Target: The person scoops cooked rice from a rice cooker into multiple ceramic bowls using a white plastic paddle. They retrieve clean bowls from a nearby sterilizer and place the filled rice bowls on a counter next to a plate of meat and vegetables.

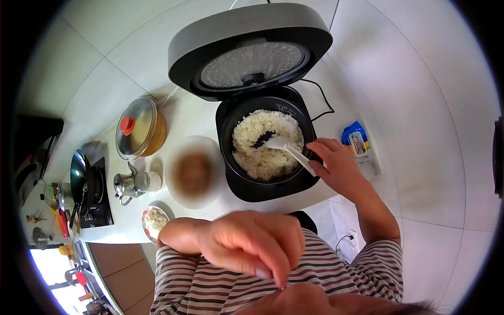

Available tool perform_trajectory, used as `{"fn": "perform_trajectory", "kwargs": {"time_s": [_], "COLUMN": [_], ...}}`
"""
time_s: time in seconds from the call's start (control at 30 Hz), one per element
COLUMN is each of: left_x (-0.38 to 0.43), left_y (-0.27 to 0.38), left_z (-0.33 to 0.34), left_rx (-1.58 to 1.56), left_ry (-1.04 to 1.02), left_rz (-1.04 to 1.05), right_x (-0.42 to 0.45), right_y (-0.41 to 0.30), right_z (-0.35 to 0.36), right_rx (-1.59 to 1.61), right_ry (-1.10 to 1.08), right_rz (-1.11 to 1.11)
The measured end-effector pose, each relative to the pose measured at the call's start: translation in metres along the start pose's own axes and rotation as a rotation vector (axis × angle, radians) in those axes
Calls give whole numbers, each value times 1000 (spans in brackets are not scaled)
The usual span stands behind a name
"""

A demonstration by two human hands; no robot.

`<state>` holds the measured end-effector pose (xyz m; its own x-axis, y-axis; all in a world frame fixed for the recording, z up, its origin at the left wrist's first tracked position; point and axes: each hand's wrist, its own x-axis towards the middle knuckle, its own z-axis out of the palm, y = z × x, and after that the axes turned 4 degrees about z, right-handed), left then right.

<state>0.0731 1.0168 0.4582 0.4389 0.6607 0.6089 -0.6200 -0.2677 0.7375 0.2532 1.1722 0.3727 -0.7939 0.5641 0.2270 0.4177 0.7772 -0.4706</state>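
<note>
Straight ahead, a black rice cooker (260,195) stands with its grey lid (252,23) raised. Cooked white rice (262,163) lies in its pot, around a dark bare patch near the middle. The bowl of a white rice paddle (278,142) rests on the rice, its handle leaning over the pot's right rim. My right hand (334,163) is at the handle's end, thumb and fingers around it, though the exact grip is partly hidden. Close to the camera, my left hand (256,244) is raised near my mouth, fingers bent and fingertips together; whether anything is between them cannot be seen.
A blurred, round pale thing with brown contents (193,173) is left of the cooker. Further left are a glass-lidded pot (154,136), a metal pitcher (125,184), a glass jar (149,181), a plate of rice (154,220) and a stove (96,197). A wipes pack (357,143) lies right.
</note>
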Motion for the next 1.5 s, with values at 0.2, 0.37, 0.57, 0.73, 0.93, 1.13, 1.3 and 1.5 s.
{"fn": "perform_trajectory", "kwargs": {"time_s": [0.2, 0.37, 0.57, 0.73, 0.93, 1.13, 1.3, 1.5], "left_x": [-9, -69, -121, -145, -166, -224, -309, -333], "left_y": [-14, -68, -119, -144, -186, -199, -229, -260], "left_z": [9, 13, 51, 110, 213, 228, 225, 419], "left_rx": [-13, -44, -149, 911, 845, 651, 700, 766], "left_ry": [256, 838, 696, 75, -470, -255, -274, -318], "left_rz": [7, -173, -494, -148, 4, -546, -749, -893], "right_x": [-28, -76, -185, -278, -369, -566, -814, -1050], "right_y": [12, 15, -26, -126, -251, -306, -365, -386], "right_z": [-15, -8, 4, 84, 144, 144, 54, -47], "right_rx": [202, 455, 1028, 1142, 1057, 626, -608, -1029], "right_ry": [121, 202, 397, 434, 405, 1038, 1135, 740], "right_rz": [200, 375, 655, 947, 911, 1141, 1643, 1867]}}
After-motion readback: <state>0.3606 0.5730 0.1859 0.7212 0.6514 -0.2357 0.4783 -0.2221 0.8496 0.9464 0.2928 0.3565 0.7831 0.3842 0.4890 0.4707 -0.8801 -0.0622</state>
